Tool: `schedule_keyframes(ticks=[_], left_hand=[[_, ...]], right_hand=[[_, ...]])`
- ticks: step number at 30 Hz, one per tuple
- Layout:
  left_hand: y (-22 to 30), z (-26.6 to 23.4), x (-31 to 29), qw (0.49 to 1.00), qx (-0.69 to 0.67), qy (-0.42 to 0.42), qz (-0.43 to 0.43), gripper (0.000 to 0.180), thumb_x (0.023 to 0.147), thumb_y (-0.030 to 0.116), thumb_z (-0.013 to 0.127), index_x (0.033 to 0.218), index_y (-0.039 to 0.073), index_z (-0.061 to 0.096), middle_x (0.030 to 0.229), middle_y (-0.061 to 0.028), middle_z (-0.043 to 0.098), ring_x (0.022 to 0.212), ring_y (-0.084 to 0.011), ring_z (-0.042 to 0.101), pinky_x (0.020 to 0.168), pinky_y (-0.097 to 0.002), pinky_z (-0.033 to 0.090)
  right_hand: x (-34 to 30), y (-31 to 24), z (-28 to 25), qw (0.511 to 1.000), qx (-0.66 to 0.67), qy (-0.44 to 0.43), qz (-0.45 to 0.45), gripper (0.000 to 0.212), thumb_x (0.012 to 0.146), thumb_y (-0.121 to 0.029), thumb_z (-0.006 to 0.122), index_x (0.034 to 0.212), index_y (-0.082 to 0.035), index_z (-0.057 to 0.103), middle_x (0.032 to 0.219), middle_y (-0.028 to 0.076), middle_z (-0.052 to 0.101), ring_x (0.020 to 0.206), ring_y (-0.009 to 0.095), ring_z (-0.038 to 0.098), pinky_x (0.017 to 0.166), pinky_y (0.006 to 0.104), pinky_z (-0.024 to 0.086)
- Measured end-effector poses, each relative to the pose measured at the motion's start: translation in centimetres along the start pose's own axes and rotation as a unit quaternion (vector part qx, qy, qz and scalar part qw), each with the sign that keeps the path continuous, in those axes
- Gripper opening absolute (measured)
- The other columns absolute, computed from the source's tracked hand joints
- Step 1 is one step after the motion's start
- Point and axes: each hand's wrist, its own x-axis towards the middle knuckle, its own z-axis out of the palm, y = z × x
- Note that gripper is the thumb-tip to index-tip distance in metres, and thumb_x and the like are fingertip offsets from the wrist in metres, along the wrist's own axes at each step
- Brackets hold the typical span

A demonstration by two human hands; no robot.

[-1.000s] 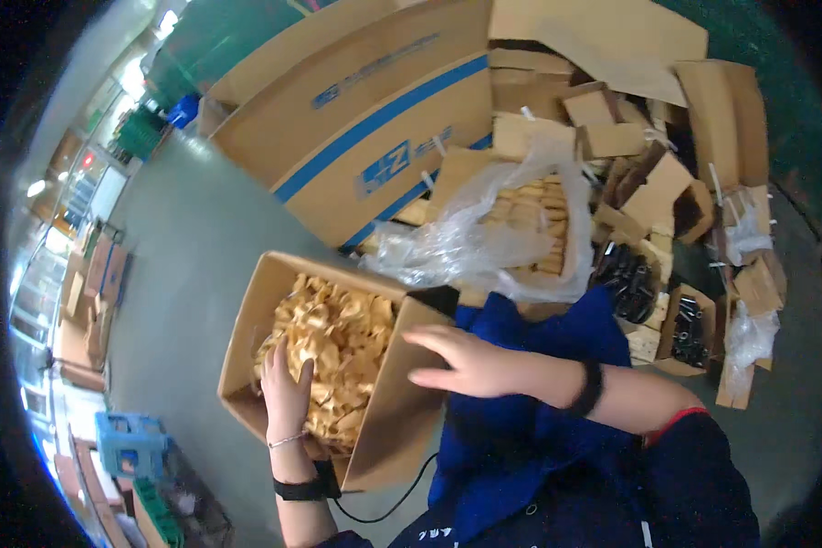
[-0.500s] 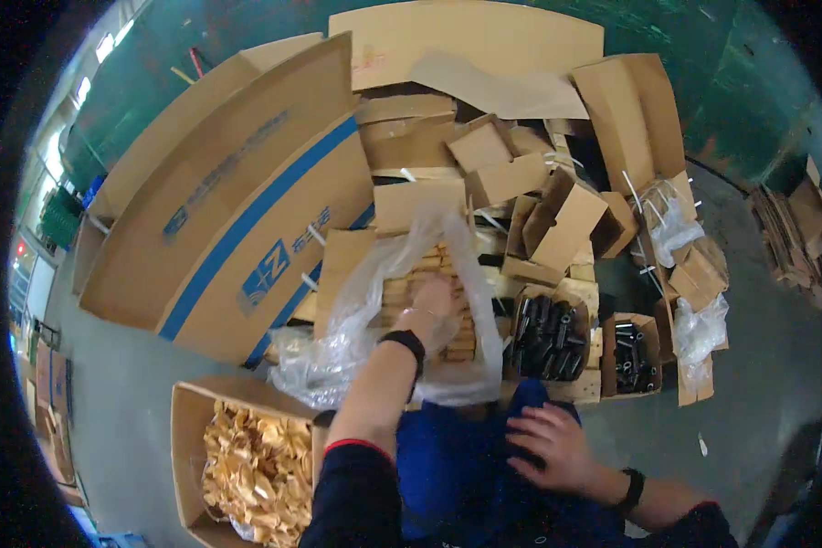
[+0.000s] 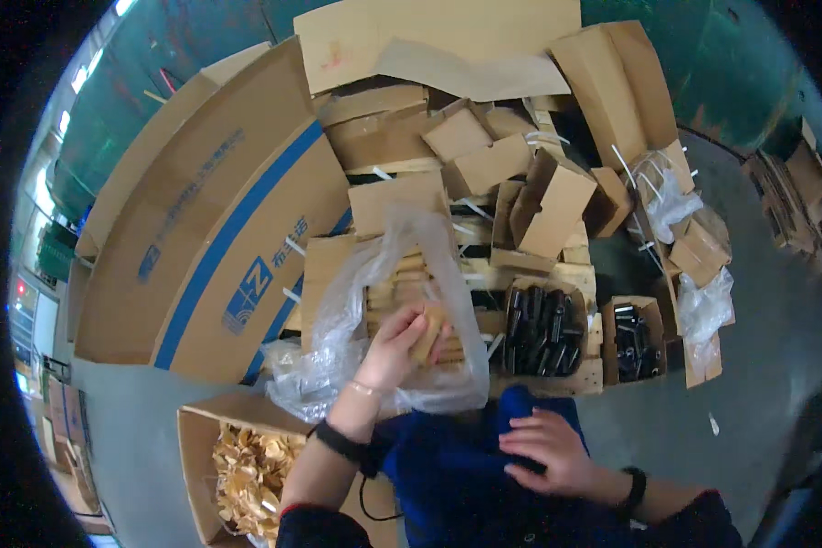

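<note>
My left hand [image 3: 395,352] is closed around a small brown paper-wrapped piece [image 3: 431,331], held above an open carton. Rows of similar brown wrapped pieces [image 3: 411,270] lie in that carton, and a clear plastic liner [image 3: 470,370] spreads around its opening. What is inside the paper cannot be seen. My right hand [image 3: 553,449] rests near the blue cloth [image 3: 447,466] over my lap, fingers apart and holding nothing.
Right of the carton stand two small boxes of black tubular parts [image 3: 546,333] [image 3: 634,342]. At lower left, a carton [image 3: 196,457] holds crumpled brown paper [image 3: 251,475]. A large cardboard panel [image 3: 201,219] leans at left; empty cartons [image 3: 557,201] lie behind on a wooden pallet [image 3: 580,274].
My left hand has drawn back toward me from among the wrapped pieces, now with one in its grip. My right hand has barely moved. The view has shifted slightly.
</note>
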Motion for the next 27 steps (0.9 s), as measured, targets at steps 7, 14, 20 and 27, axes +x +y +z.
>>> schedule_keyframes(ticks=[7, 14, 20, 27], left_hand=[[2.3, 9.7, -13.3, 0.997, 0.011, -0.075, 0.014, 0.049, 0.087, 0.034, 0.04, 0.126, 0.008, 0.024, 0.083, -0.0119, 0.054, 0.053, -0.0108, 0.045, 0.042, -0.0188, 0.034], [-0.9, 13.0, -17.5, 0.982, 0.145, -0.023, 0.122, 0.051, 0.086, 0.034, 0.043, 0.127, 0.009, 0.025, 0.089, -0.0108, 0.055, 0.074, -0.0169, 0.054, 0.064, -0.0249, 0.044], [1.9, 16.4, -18.6, 0.865, 0.449, 0.089, 0.204, 0.016, 0.062, 0.001, 0.068, 0.076, 0.0, 0.061, 0.077, -0.0095, 0.058, 0.071, -0.0184, 0.057, 0.063, -0.0253, 0.046], [1.8, 17.9, -18.5, 0.779, 0.562, 0.046, 0.274, 0.013, 0.062, -0.003, 0.063, 0.073, 0.001, 0.059, 0.071, -0.01, 0.056, 0.065, -0.0223, 0.057, 0.058, -0.0265, 0.047]], right_hand=[[1.7, -4.4, -1.2, 0.875, 0.461, 0.051, 0.138, 0.028, 0.076, -0.01, 0.062, 0.102, -0.002, 0.053, 0.081, 0.004, 0.056, 0.072, 0.008, 0.052, 0.063, 0.0219, 0.043], [-1.0, -7.7, -3.6, 0.958, 0.274, 0.057, 0.059, 0.01, 0.077, -0.009, 0.058, 0.08, -0.001, 0.053, 0.072, 0.008, 0.054, 0.065, 0.017, 0.055, 0.055, 0.0269, 0.043], [-2.9, -7.6, -4.2, 0.979, 0.197, 0.057, 0.004, 0.01, 0.075, -0.009, 0.056, 0.078, -0.002, 0.049, 0.071, 0.013, 0.052, 0.065, 0.03, 0.052, 0.056, 0.034, 0.042], [-3.8, -7.6, -4.6, 0.991, 0.113, 0.062, -0.046, 0.009, 0.074, -0.008, 0.056, 0.079, -0.003, 0.051, 0.07, 0.011, 0.052, 0.066, 0.029, 0.053, 0.057, 0.0344, 0.043]])
